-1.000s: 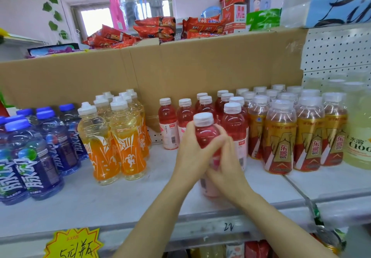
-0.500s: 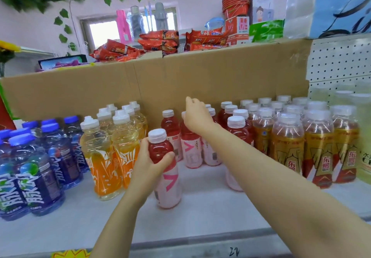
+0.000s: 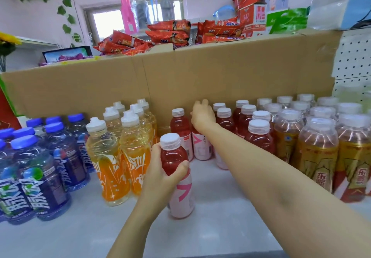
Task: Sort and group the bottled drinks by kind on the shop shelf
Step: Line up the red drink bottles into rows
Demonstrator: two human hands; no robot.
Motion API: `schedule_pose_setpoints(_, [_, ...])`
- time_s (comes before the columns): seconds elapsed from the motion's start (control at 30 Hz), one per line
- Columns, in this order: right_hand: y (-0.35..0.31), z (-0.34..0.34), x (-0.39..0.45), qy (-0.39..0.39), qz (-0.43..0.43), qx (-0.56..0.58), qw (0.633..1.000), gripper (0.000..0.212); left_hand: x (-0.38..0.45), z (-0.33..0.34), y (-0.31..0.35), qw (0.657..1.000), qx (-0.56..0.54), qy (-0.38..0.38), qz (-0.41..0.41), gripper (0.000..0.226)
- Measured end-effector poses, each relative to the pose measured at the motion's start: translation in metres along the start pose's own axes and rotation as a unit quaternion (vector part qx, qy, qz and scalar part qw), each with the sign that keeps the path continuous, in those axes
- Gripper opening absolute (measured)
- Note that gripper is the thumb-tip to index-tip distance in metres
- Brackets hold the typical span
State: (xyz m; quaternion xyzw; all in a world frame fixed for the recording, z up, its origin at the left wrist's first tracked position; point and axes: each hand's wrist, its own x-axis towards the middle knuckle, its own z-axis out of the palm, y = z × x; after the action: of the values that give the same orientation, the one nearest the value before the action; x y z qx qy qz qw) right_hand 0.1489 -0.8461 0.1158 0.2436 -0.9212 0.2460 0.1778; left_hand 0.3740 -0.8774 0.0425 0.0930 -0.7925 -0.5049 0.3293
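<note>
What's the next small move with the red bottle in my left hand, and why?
Probably slide the red bottle in the left hand back toward the other red bottles, since it stands apart at the front beside the orange bottles.

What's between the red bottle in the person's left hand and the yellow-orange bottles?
In the head view, only the left hand itself: its fingers wrap the red bottle on the side facing the yellow-orange bottles. No other bottle stands there.
</note>
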Motion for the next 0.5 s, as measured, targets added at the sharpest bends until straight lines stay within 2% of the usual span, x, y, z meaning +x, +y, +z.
schedule_pose_setpoints(0.13, [0.002, 0.006, 0.003, 0.009, -0.025, -0.053, 0.998, 0.036, 0.001, 0.001, -0.009, 1.0, 0.023, -0.008, 0.003, 0.073])
schedule_pose_setpoints(0.23, [0.003, 0.004, -0.009, 0.055, -0.072, -0.09, 0.992, 0.034, 0.005, 0.009, -0.012, 0.999, 0.032, 0.003, 0.021, 0.077])
schedule_pose_setpoints(0.4, [0.003, -0.016, -0.052, 0.132, -0.122, -0.046, 0.983, 0.023, 0.026, 0.031, -0.022, 0.996, 0.054, 0.033, 0.062, 0.077])
schedule_pose_setpoints(0.5, [0.011, -0.027, -0.09, 0.161, -0.169, -0.032, 0.972, 0.027, 0.045, 0.038, -0.025, 0.995, 0.065, 0.034, 0.067, 0.077])
